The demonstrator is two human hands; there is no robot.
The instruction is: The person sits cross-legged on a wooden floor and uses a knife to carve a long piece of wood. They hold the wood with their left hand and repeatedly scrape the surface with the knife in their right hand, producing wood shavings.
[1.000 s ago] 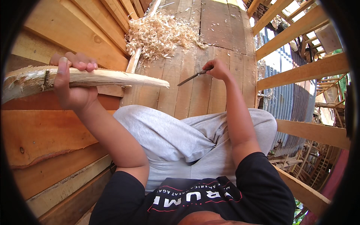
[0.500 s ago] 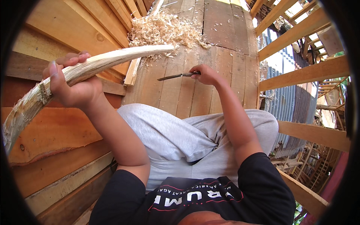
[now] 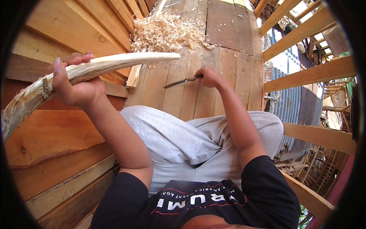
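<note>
My left hand (image 3: 78, 84) is wrapped round a long, pale, stripped wooden pole (image 3: 126, 61), held up at the left. The pole curves in this view; its thinner, smooth end points right over the floor, while its rougher, splintery end runs out at the left rim. In my right hand (image 3: 207, 77) is a knife (image 3: 177, 83), gripped by its handle above the floorboards. Its narrow dark blade points left, below the pole's thin end and apart from it.
A heap of wood shavings (image 3: 167, 32) lies on the plank floor (image 3: 228, 95) ahead. Wooden boards (image 3: 57, 133) wall off the left side. On the right runs a slatted wooden railing (image 3: 312, 76), with corrugated metal sheets (image 3: 293, 103) beyond. My crossed legs (image 3: 171, 129) are in grey trousers.
The pole has shifted slightly, its thin end moving a little right and down, its rough end rising. The knife has moved slightly right, its blade tip lower.
</note>
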